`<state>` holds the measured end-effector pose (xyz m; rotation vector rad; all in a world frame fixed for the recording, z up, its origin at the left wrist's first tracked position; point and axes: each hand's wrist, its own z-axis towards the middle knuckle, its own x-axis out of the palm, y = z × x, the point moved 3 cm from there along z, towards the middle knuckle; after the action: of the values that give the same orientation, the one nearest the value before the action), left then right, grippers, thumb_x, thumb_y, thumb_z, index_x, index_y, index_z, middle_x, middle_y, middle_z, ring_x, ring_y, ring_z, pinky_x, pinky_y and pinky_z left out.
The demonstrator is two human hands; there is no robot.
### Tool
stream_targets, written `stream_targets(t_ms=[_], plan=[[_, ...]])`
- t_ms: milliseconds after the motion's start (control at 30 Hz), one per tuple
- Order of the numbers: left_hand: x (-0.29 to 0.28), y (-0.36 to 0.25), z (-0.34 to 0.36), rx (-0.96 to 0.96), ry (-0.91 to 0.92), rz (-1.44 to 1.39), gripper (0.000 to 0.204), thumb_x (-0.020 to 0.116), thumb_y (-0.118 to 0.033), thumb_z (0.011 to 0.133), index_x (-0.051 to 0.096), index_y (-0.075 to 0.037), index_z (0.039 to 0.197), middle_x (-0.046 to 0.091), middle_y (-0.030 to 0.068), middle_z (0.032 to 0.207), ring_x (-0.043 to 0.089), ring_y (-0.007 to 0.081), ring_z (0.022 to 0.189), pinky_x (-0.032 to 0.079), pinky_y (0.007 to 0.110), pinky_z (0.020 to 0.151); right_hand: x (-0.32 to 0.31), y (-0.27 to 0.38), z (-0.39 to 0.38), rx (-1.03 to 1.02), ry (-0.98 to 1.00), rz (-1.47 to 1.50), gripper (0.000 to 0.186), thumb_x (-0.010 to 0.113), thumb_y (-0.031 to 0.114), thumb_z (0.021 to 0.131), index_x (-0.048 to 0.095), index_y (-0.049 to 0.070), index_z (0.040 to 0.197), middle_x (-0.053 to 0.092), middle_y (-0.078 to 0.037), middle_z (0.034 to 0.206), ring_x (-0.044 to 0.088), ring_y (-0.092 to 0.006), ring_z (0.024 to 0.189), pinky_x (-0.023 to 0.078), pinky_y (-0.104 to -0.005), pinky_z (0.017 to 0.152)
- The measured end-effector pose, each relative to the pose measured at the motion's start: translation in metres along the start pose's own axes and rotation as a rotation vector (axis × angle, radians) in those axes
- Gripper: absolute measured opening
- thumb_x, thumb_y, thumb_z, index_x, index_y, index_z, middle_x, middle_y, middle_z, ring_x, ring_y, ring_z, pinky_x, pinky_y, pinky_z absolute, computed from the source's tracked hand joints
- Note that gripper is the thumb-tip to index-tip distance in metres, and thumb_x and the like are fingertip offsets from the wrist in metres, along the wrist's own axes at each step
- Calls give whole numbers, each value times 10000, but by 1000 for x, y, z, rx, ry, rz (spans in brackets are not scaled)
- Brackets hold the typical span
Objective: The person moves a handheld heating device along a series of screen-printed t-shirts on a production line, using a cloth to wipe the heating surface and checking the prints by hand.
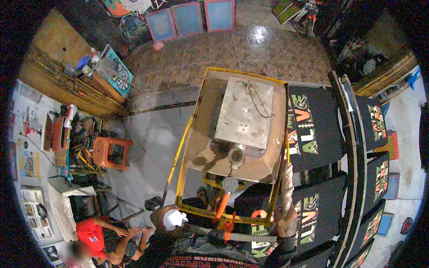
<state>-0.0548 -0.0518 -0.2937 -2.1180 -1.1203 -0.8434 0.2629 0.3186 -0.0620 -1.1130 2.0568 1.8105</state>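
A yellow metal frame [242, 76] stands before me, carrying a scuffed silver box [241, 118] on a brown board. Below the box are a round metal fitting [236, 155] and an orange handle [222, 204]. My right hand [285, 219] is closed around a pale wrapped bar [288, 183] at the frame's right side. At the frame's lower-left corner, my left hand [161, 216] is beside a white cloth-like bundle [174, 219]; its fingers are partly hidden, so its grip is unclear.
Black printed T-shirts [317, 125] lie on long racks at right. A seated person in red [91, 236] is at lower left, near an orange stool [111, 158] and workbench. Blue framed screens [187, 22] lean at the back, beyond tiled floor [187, 53].
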Motion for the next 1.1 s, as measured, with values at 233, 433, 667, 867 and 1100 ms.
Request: stream_targets(t_ms=[233,433,667,867,1100], plan=[[158,-54,-19,1210,-381,1145,560,691,-179,758,468,16,1234,609,183,1084,629,285,953,525,398,817,-8,-45,1,-12,-26,-159,519,709,163,792,498,-72,1204,619,-184,979,604,-261,855,490,-354,771],[232,-78,-42,1202,-557,1254,608,679,-130,733,462,-50,1295,632,133,1116,646,241,978,524,355,854,-3,-86,20,-45,38,-24,442,576,66,793,502,-53,1213,598,-93,999,566,-181,815,487,-308,709],[247,-101,-55,1393,-411,1188,397,699,-179,747,531,-55,1084,649,149,802,674,314,752,537,387,669,-3,-194,54,-468,81,472,675,679,420,845,405,-7,1291,545,-96,1105,526,-157,924,475,-269,757],[221,-94,-62,1390,-417,1188,416,685,-180,786,496,-38,1129,626,173,976,641,314,906,521,394,799,12,-165,11,-256,-83,-271,292,643,276,820,640,53,1009,660,-112,826,630,-252,749,501,-424,618],[181,-63,-80,1353,-243,1075,681,688,-108,798,325,61,1349,529,283,1148,555,410,1067,443,434,919,31,-142,-35,-115,26,-316,391,657,330,841,593,13,1062,662,-110,794,610,-161,644,496,-316,539]])
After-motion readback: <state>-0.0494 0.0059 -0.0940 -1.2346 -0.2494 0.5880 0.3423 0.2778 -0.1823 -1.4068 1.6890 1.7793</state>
